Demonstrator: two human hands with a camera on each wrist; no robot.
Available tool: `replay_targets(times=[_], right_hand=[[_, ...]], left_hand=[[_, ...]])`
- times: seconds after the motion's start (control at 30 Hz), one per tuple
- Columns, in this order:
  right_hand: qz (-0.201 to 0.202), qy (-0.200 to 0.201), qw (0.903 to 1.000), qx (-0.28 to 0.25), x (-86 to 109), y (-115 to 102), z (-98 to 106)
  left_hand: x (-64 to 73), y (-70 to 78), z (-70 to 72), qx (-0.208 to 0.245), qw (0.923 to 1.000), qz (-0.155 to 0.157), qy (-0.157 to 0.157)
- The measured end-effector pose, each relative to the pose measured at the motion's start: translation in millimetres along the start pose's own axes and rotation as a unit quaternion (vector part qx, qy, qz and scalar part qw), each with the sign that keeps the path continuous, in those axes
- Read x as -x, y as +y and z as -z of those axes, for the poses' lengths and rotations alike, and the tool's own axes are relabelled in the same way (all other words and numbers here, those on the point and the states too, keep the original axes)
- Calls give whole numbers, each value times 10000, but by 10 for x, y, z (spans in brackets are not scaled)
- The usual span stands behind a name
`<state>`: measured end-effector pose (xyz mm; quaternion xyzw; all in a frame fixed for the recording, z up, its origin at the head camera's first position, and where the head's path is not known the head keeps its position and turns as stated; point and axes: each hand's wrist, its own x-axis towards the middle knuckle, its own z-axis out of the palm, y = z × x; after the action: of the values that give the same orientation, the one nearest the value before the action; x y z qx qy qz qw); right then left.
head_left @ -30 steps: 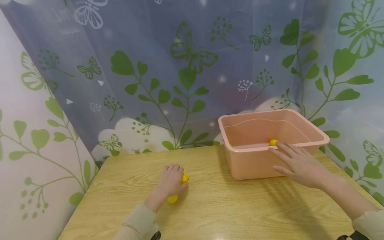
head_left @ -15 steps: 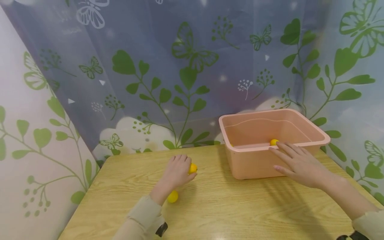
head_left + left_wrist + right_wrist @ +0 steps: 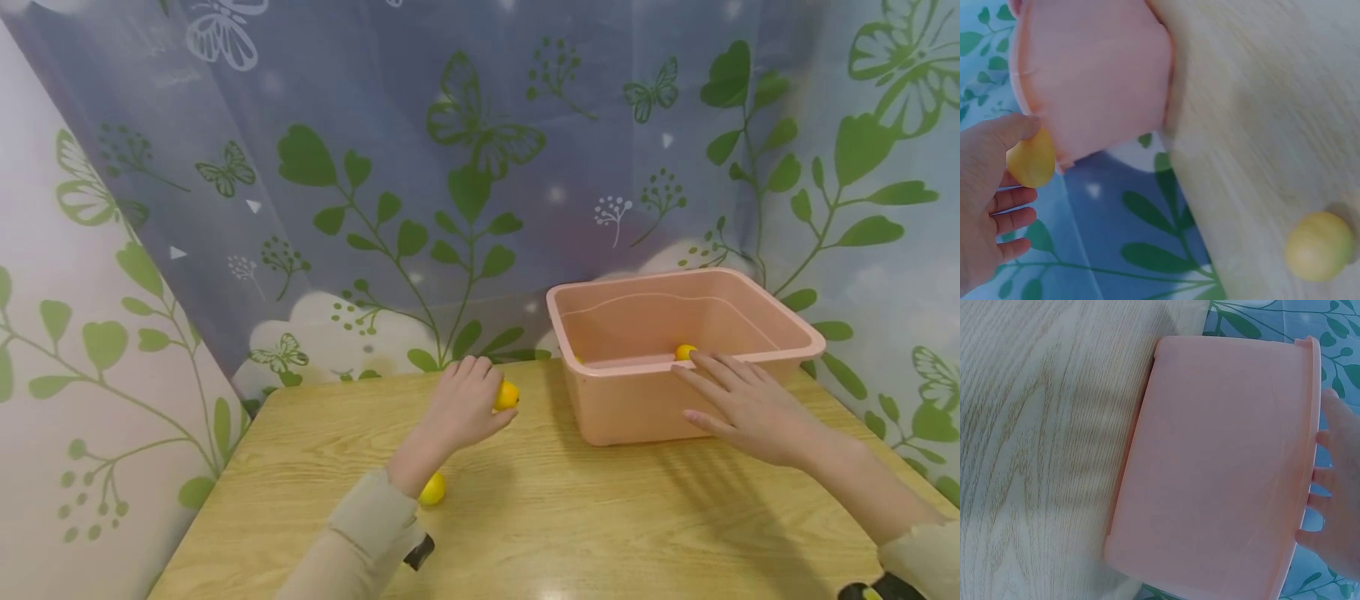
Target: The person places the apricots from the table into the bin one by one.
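My left hand [image 3: 463,408] holds a yellow lemon [image 3: 506,396] above the table, left of a pink plastic basin [image 3: 637,408]. In the left wrist view, the thumb and fingers pinch that lemon [image 3: 1032,159]. A second lemon [image 3: 432,489] lies on the table beneath the left forearm. My right hand [image 3: 757,417] rests at the basin's near rim, its fingers extended and spread. Inside the basin, another yellow fruit [image 3: 684,352] shows partly behind the rim and fingertips. A small sliver of yellow [image 3: 578,361] appears at the basin's left inner corner.
The light wooden table [image 3: 570,517] reaches back to a patterned curtain [image 3: 375,208] with green leaves and butterflies. The basin stands at the table's back right, near the curtain. Black bands are partly visible at both sleeves.
My left hand has lifted the lemon and carried it right and away from me, toward the basin. The second lemon stays on the table. My right hand has kept its place.
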<state>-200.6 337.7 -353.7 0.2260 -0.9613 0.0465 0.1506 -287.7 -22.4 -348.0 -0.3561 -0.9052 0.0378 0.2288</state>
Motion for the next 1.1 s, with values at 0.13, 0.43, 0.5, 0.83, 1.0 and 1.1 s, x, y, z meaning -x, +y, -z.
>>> replay_targets(times=[0.13, 0.43, 0.5, 0.83, 1.0, 1.1], right_hand=[[-67, -78, 9999, 48, 2, 0, 34], [-121, -218, 9997, 70, 0, 8, 61], [-125, -210, 9997, 57, 2, 2, 61], [-17, -63, 9999, 144, -4, 2, 58], [22, -69, 9999, 142, -5, 0, 52], [-8, -144, 9998, 124, -3, -6, 58]], left_hand=[[-133, 68, 98, -93, 9999, -41, 67], [-428, 240, 262, -170, 9997, -176, -32], [-472, 272, 274, -244, 9994, -248, -17], [-673, 395, 310, -398, 9985, -354, 114], [-777, 447, 333, -313, 9993, -199, -74], [-836, 468, 330, -215, 9995, -100, -190]])
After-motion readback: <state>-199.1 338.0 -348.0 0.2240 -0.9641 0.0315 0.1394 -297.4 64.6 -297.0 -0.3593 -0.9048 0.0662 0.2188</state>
